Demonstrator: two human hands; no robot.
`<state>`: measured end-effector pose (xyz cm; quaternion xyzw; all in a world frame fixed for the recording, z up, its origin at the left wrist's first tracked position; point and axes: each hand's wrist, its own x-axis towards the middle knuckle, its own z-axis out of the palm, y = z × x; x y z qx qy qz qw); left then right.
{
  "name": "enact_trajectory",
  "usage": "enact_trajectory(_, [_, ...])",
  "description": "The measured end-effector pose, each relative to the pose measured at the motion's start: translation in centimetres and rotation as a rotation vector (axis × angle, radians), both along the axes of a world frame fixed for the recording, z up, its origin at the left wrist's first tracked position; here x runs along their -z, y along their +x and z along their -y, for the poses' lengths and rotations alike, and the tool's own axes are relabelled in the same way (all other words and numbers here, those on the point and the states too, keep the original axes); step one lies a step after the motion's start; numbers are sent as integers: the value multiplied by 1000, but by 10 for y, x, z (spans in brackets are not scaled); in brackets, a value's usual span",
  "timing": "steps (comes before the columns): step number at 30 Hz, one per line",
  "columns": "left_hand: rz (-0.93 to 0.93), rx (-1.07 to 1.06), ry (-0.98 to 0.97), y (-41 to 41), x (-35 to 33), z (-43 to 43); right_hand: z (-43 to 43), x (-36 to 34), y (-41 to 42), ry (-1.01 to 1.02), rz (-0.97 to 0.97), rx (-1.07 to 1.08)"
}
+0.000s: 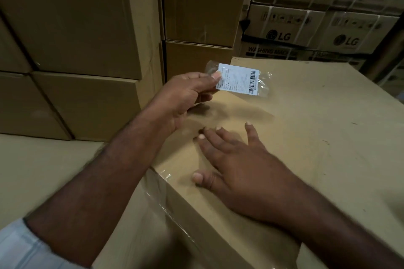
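My left hand [185,98] pinches a white barcode label [237,78] on a strip of clear tape between thumb and fingers, holding it in the air above a large brown cardboard box [317,129]. My right hand [236,159] lies flat on the box top near its left edge, fingers spread and straight. Clear tape runs along the box's near-left corner.
Plain cardboard boxes [72,19] are stacked on the left and behind. Printed LG washing machine cartons [284,28] stand at the back right. Another box top [43,170] lies lower on the left.
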<state>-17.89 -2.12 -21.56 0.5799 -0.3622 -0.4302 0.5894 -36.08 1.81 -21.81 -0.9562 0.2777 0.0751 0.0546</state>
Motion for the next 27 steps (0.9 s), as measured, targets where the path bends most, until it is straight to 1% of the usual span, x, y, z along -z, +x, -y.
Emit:
enact_trajectory(3, [3,2,-7,0,0,1,-27,-15,-16,68,-103,-17])
enact_trajectory(6, [12,6,-8,1,1,3,-28,-26,-31,96,-181,15])
enact_trajectory(8, [29,10,-10,1,2,3,-13,-23,-30,66,-135,73])
enact_trajectory(11, [34,7,-20,0,2,4,3,-13,-17,-35,-88,133])
enact_trajectory(13, [15,-1,-31,1,2,3,-11,-10,-6,-30,-93,35])
enact_trajectory(15, [12,8,-36,1,4,3,-26,-10,-4,22,-80,-55])
enact_trajectory(17, [12,18,-41,1,5,3,-9,-9,-8,46,-23,12])
enact_trajectory(19, [19,21,-33,-1,4,3,16,-6,-14,-21,-7,144])
enact_trajectory(20, [23,20,-27,-2,4,2,19,-7,-14,-57,-26,155])
enact_trajectory(22, [26,23,-28,-2,4,3,1,-7,-9,-42,-69,42])
enact_trajectory(24, [24,24,-28,-1,4,4,-21,-8,-7,40,-61,-45])
enact_trajectory(25, [24,23,-29,0,4,4,-18,-9,-8,64,-23,-21])
enact_trajectory(26, [24,21,-29,0,4,4,-7,-9,-10,55,13,45])
enact_trajectory(27, [25,20,-29,0,3,4,6,-7,-12,11,36,125])
